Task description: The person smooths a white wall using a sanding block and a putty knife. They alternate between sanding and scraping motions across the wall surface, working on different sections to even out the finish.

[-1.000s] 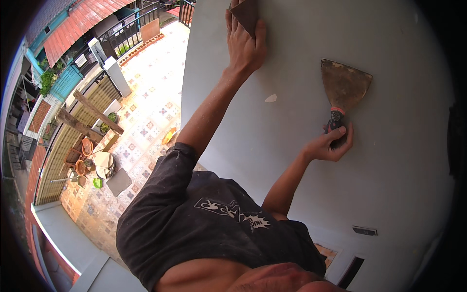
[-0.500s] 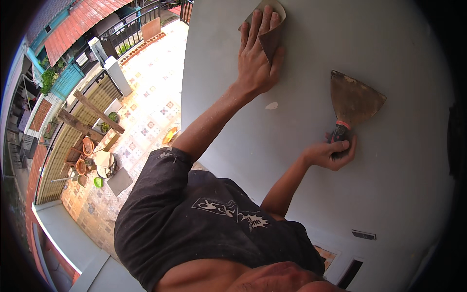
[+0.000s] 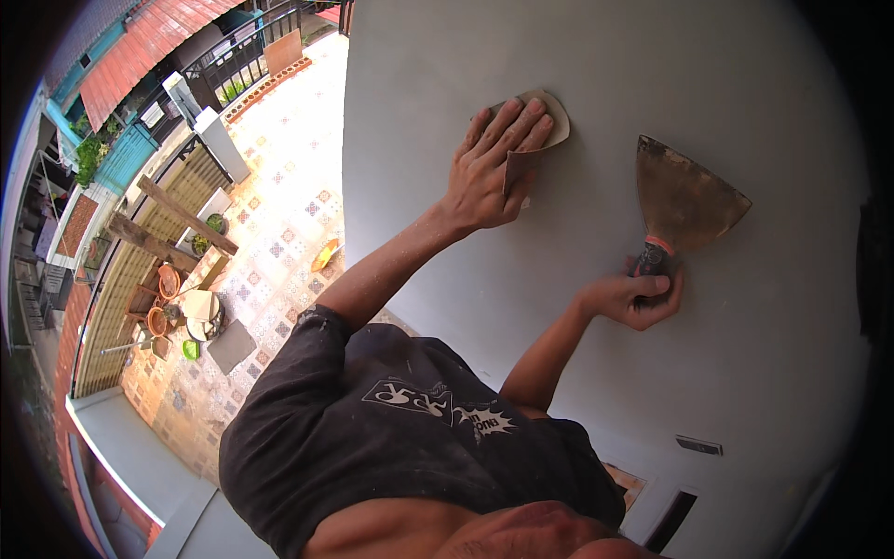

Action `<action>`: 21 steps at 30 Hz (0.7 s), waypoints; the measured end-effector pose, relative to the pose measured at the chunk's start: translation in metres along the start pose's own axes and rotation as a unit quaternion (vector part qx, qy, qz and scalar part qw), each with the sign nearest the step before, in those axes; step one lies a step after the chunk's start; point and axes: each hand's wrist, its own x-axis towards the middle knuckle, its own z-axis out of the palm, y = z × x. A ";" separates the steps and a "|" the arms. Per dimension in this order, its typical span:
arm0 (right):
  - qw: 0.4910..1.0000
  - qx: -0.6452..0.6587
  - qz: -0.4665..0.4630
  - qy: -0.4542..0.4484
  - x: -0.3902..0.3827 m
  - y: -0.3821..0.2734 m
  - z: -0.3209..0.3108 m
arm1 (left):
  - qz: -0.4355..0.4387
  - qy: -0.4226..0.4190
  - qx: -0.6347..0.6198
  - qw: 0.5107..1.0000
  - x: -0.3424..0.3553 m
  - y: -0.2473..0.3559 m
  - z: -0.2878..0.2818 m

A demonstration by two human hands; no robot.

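Observation:
My left hand point(image 3: 489, 172) presses a folded tan sheet of sandpaper point(image 3: 551, 119) against the grey wall point(image 3: 447, 56). Its fingers lie over the sheet, and one brown flap sticks up beside the thumb. A small pale patch point(image 3: 526, 202) on the wall shows just below that hand, mostly covered by it. Further right, my right hand point(image 3: 643, 296) is closed around the dark handle of a wide putty knife point(image 3: 689, 196). The blade points upward, its metal stained brown, and a red band circles the neck.
A small dark slotted plate point(image 3: 698, 445) is set in the wall at lower right. Off to the left lies a patterned tile floor point(image 3: 279, 224) with clay pots point(image 3: 169, 281), wooden posts point(image 3: 186, 214) and a white pillar point(image 3: 222, 144). A black railing point(image 3: 247, 70) stands beyond.
My left hand has slid down and slightly right along the wall with the sandpaper, now partly covering the pale patch. My right hand with the putty knife has hardly moved.

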 end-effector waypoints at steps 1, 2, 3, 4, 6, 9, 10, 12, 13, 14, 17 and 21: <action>1.000 -0.005 0.009 -0.005 -0.001 0.001 -0.001 | -0.028 -0.017 -0.002 0.999 0.001 0.002 -0.001; 1.000 0.005 -0.001 -0.009 -0.002 0.002 -0.001 | -0.054 -0.026 0.000 0.998 0.004 0.003 -0.003; 1.000 0.015 0.002 -0.015 -0.002 0.003 -0.002 | -0.079 -0.032 0.004 0.996 0.006 0.005 -0.004; 0.999 0.024 0.020 -0.017 -0.003 0.004 -0.002 | -0.091 -0.027 -0.023 0.995 0.005 0.007 -0.005; 1.000 0.020 -0.008 -0.014 -0.003 0.006 0.000 | -0.041 -0.030 -0.034 0.998 0.000 0.011 -0.007; 1.000 0.017 -0.007 -0.019 0.000 0.006 0.000 | -0.049 -0.078 -0.016 0.996 0.000 0.012 -0.012; 0.999 0.034 -0.031 -0.028 0.002 0.005 0.000 | -0.050 -0.070 -0.018 0.996 0.001 0.011 -0.013; 0.997 0.023 0.013 -0.070 0.006 -0.001 -0.006 | -0.041 -0.018 -0.003 0.999 0.003 0.008 -0.014; 0.994 0.032 0.025 -0.098 0.007 -0.006 -0.010 | -0.072 -0.027 0.007 0.997 0.004 0.005 -0.014; 0.991 0.033 0.049 -0.118 0.008 -0.012 -0.015 | -0.096 -0.015 0.010 0.995 0.005 0.002 -0.015; 0.957 0.070 0.136 -0.248 0.001 -0.034 -0.035 | -0.127 -0.012 -0.003 0.992 0.000 -0.003 -0.017; 0.874 0.123 0.251 -0.397 -0.023 -0.060 -0.057 | -0.162 -0.027 -0.054 0.985 -0.023 0.001 -0.027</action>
